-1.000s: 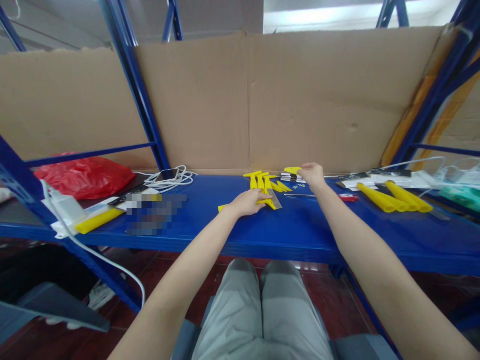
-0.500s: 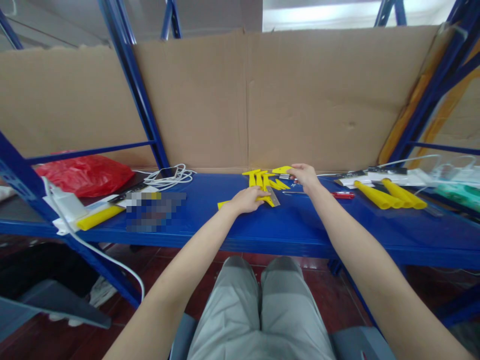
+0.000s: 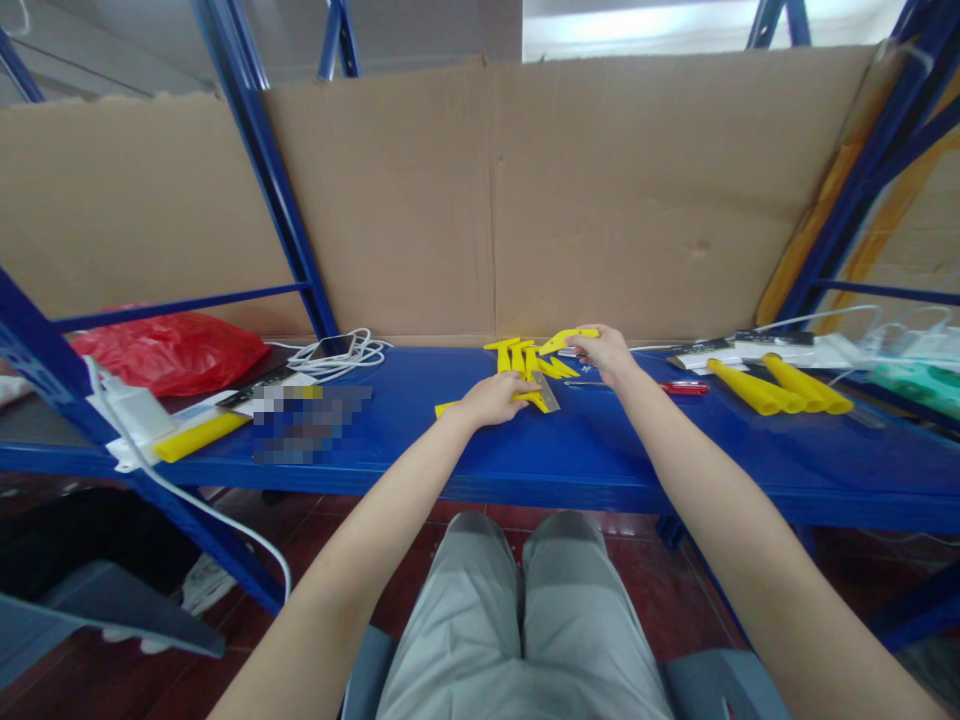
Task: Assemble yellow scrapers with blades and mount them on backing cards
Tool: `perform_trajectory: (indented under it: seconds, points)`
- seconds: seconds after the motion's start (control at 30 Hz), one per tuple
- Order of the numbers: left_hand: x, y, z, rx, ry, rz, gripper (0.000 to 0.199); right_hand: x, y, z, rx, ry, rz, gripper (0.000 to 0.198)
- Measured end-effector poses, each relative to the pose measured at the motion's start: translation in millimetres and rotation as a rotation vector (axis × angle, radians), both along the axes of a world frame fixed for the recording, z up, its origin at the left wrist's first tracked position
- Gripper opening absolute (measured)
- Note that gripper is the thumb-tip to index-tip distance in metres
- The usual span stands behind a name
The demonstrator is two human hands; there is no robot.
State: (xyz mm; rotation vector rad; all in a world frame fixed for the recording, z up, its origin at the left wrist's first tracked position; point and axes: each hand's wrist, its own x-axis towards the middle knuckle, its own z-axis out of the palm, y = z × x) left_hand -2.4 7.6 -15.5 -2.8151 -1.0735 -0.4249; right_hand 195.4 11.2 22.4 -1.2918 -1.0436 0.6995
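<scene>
My left hand (image 3: 493, 400) is closed around a yellow scraper (image 3: 537, 400) lying low over the blue shelf, its metal blade (image 3: 553, 394) pointing right. Fingers of my right hand (image 3: 606, 352) pinch one end of a flat yellow plastic piece (image 3: 559, 341), held tilted with its wider end to the left. Just behind my left hand, several yellow plastic parts (image 3: 517, 357) lie in a row, with more loose ones beneath the held piece. A screwdriver with a red handle (image 3: 684, 388) rests beside my right wrist, its shaft toward the left hand.
Several yellow tubular handles (image 3: 750, 390) lie at the right. On the left are a red plastic bag (image 3: 169, 350), a coiled white cable (image 3: 341, 352) and another yellow handle (image 3: 202, 436). A cardboard panel (image 3: 600, 200) closes off the back of the blue shelf (image 3: 600, 450).
The yellow piece in my right hand has swung from nearly level to tilted, its left end lower and a little further left. My left hand has stayed in place.
</scene>
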Motion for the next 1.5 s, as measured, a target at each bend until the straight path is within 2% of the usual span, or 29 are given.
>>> perform_trajectory:
  seconds: [0.17, 0.5, 0.73, 1.0, 1.23, 1.5]
  points:
    - [0, 0, -0.5, -0.002, -0.004, -0.004, 0.041, 3, 6, -4, 0.022, 0.081, 0.079, 0.016]
    - [-1, 1, -0.3, -0.016, -0.021, -0.033, 0.041, -2, 0, -6, -0.047, -0.004, 0.223, 0.012]
    - [0, 0, 1.6, 0.001, -0.004, -0.021, 0.041, 0, 2, -12, -0.191, -0.014, 0.342, 0.013]
    - [-1, 5, -2.5, -0.034, -0.042, -0.047, 0.043, 1, 3, -16, -0.21, -0.07, 0.343, 0.017]
    - [1, 3, -2.4, -0.036, -0.077, -0.005, 0.043, -1, 2, -16, -0.236, -0.139, 0.278, 0.016]
    - [2, -1, 0.6, -0.09, -0.108, 0.029, 0.043, -3, 3, -19, -0.224, -0.155, 0.314, 0.018]
